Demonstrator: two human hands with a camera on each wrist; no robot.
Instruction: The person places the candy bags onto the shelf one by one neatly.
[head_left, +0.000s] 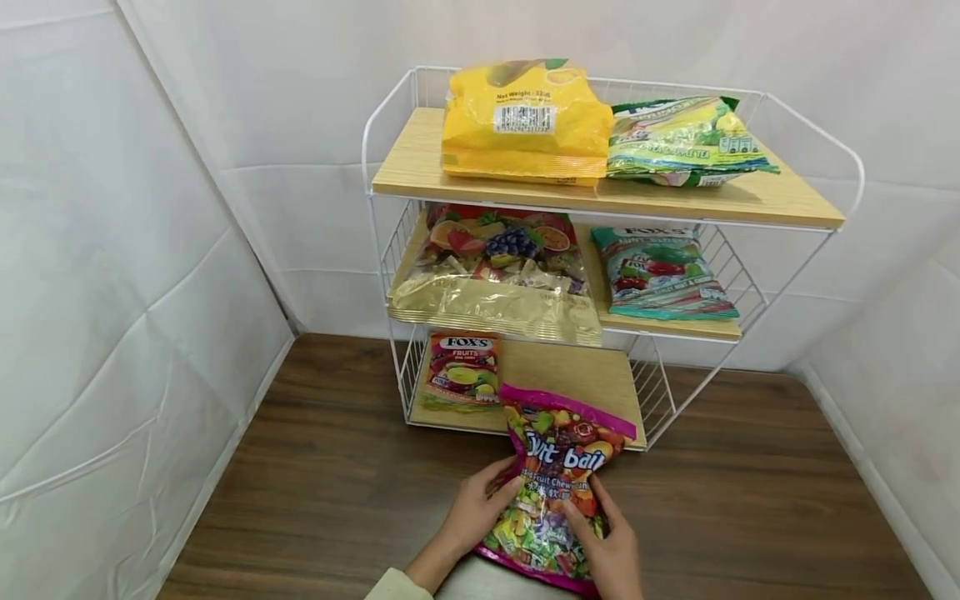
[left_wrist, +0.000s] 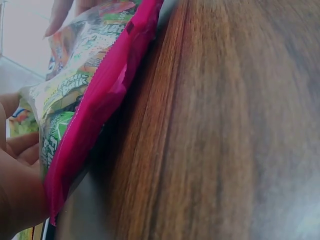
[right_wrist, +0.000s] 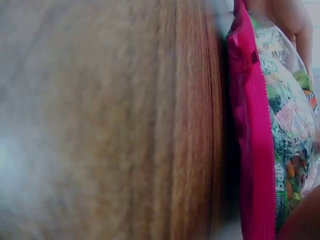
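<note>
A bag of fruit chews (head_left: 551,483) with bright pink seals is held between both hands in front of the rack, its top edge overlapping the front of the bottom shelf. My left hand (head_left: 480,508) grips its left side, thumb on the front face. On the right side, my right hand (head_left: 607,542) grips it the same way, thumb across the printed front. The left wrist view shows the bag's pink lower seal (left_wrist: 100,110) close above the wood. In the right wrist view the same seal (right_wrist: 255,135) runs beside the tabletop.
A white wire rack with wooden shelves (head_left: 780,200) stands behind. Its top holds a yellow bag (head_left: 525,125) and a green tea-candy bag (head_left: 682,142). A fruit candy bag (head_left: 502,275) and a teal Fox's bag (head_left: 663,271) lie mid-level; an orange Fox's bag (head_left: 461,371) sits bottom left.
</note>
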